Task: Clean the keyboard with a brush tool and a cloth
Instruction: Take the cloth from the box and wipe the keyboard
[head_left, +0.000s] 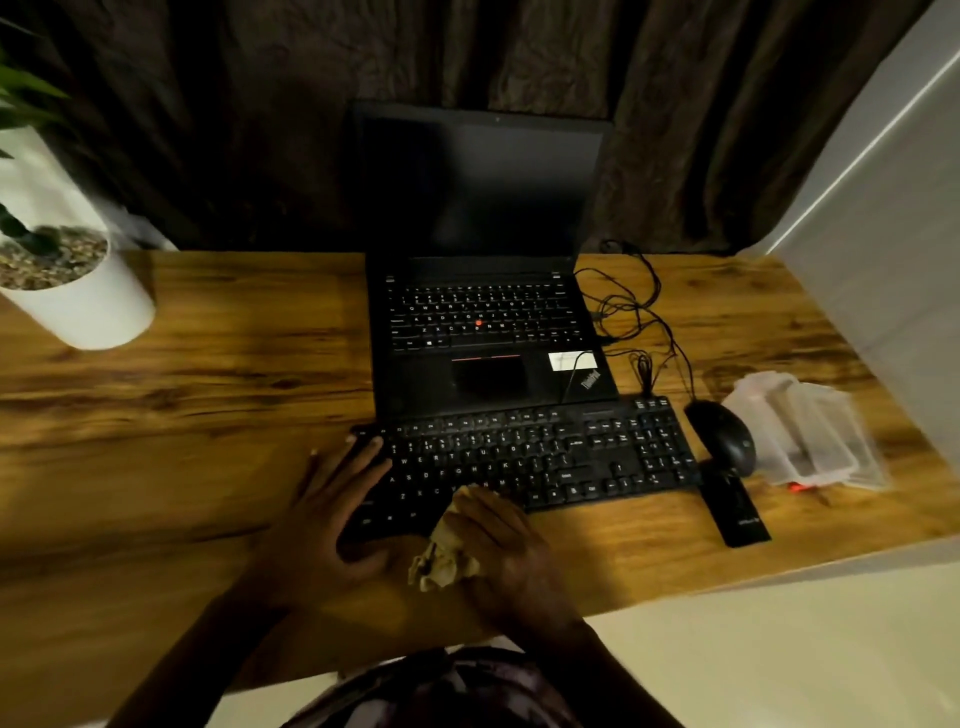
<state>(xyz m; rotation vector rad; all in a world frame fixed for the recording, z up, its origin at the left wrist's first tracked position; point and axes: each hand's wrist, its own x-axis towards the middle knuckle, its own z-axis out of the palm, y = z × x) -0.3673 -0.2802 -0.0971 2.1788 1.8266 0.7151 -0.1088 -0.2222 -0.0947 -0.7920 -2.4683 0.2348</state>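
A black external keyboard (561, 457) lies on the wooden desk (182, 415) in front of an open black laptop (483, 312). My left hand (332, 514) holds the keyboard's left end, fingers spread over its top-left corner and thumb at its front edge. A crumpled beige cloth (444, 553) is gripped in my right hand (504, 551), which presses it on the keys at the lower middle of the keyboard. I cannot make out a brush for certain; a flat black bar-shaped object (735, 506) lies right of the keyboard.
A black mouse (724, 436) sits right of the keyboard, with tangled cables (634, 312) behind it. Clear plastic packaging (810, 431) lies at the desk's right edge. A white plant pot (78, 291) stands at the far left. A dark curtain hangs behind the desk.
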